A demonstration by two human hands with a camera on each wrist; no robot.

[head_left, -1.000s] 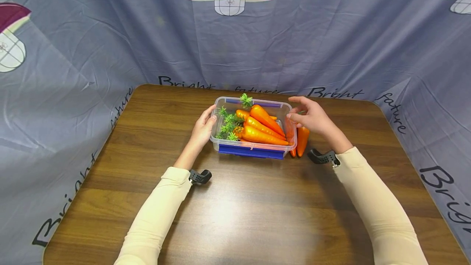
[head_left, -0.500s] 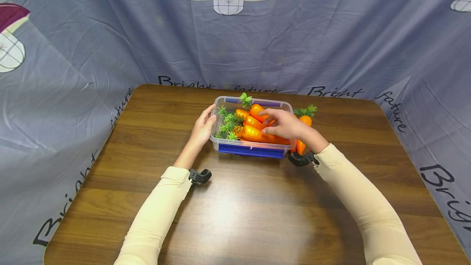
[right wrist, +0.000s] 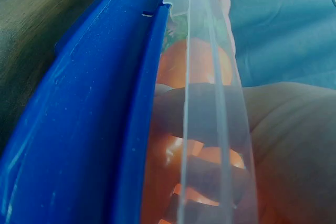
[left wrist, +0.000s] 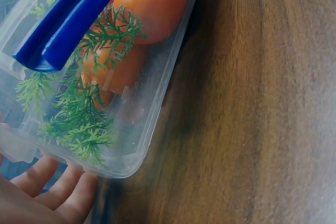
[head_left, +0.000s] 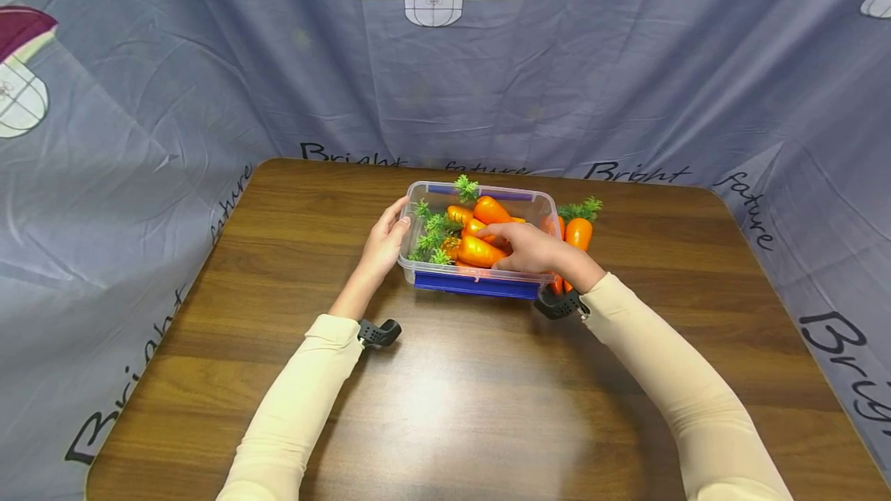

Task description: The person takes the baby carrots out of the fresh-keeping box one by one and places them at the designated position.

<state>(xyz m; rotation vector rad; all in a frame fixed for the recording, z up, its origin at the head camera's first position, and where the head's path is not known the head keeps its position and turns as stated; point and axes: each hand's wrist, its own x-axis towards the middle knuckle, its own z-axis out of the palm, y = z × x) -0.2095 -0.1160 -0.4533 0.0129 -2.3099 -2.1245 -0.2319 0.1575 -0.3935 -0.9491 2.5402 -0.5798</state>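
A clear plastic container (head_left: 480, 277) with blue side latches stands without a lid near the back of the table, holding several orange carrots (head_left: 491, 209) with green leafy tops (head_left: 433, 236). My left hand (head_left: 381, 246) grips the container's left end, the thumb at the rim; in the left wrist view its fingers (left wrist: 73, 190) lie against the outer wall. My right hand (head_left: 532, 248) reaches in over the right end, its fingers and thumb round the front carrot (head_left: 480, 252). In the right wrist view the container's wall partly veils these fingers.
More carrots (head_left: 579, 233) lie on the table just right of the container, partly behind my right hand. The wooden table (head_left: 445, 393) reaches toward me. A grey-blue printed curtain (head_left: 445, 99) hangs behind its back edge and at both sides.
My right hand has moved left from beside the container's right end and down into it, onto the front carrot. The left hand has stayed at the left end.
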